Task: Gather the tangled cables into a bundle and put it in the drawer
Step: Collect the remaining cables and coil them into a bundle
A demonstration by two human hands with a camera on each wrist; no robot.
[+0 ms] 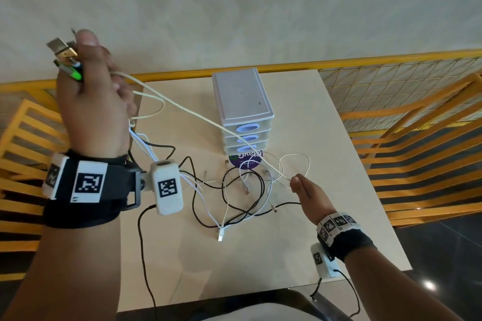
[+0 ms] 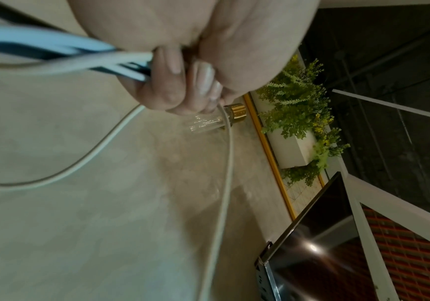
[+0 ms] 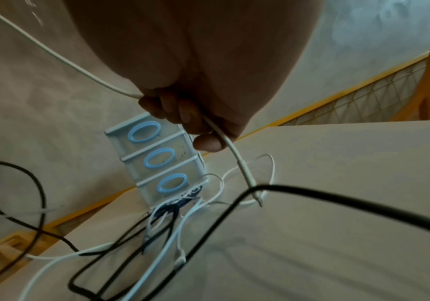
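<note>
My left hand [image 1: 91, 91] is raised high at the left and grips several cable ends, with gold, silver and green plugs [image 1: 66, 58] sticking out above the fist [image 2: 183, 85]. A cream cable [image 1: 198, 114] stretches taut from that fist down to my right hand [image 1: 303, 186], which pinches it near its plug end [image 3: 237, 160] just above the table. A tangle of black and white cables [image 1: 242, 195] lies on the table in front of the small white drawer unit [image 1: 241, 101]. Its three drawers with blue oval handles [image 3: 159, 158] are closed.
The beige table [image 1: 339, 164] stands against a yellow mesh railing [image 1: 391, 78]. Yellow slatted chairs [image 1: 422, 154] flank it left and right. A purple round sticker [image 1: 245, 160] lies under the drawer unit's front. Black cords [image 1: 143, 242] run from the wrist cameras off the near edge.
</note>
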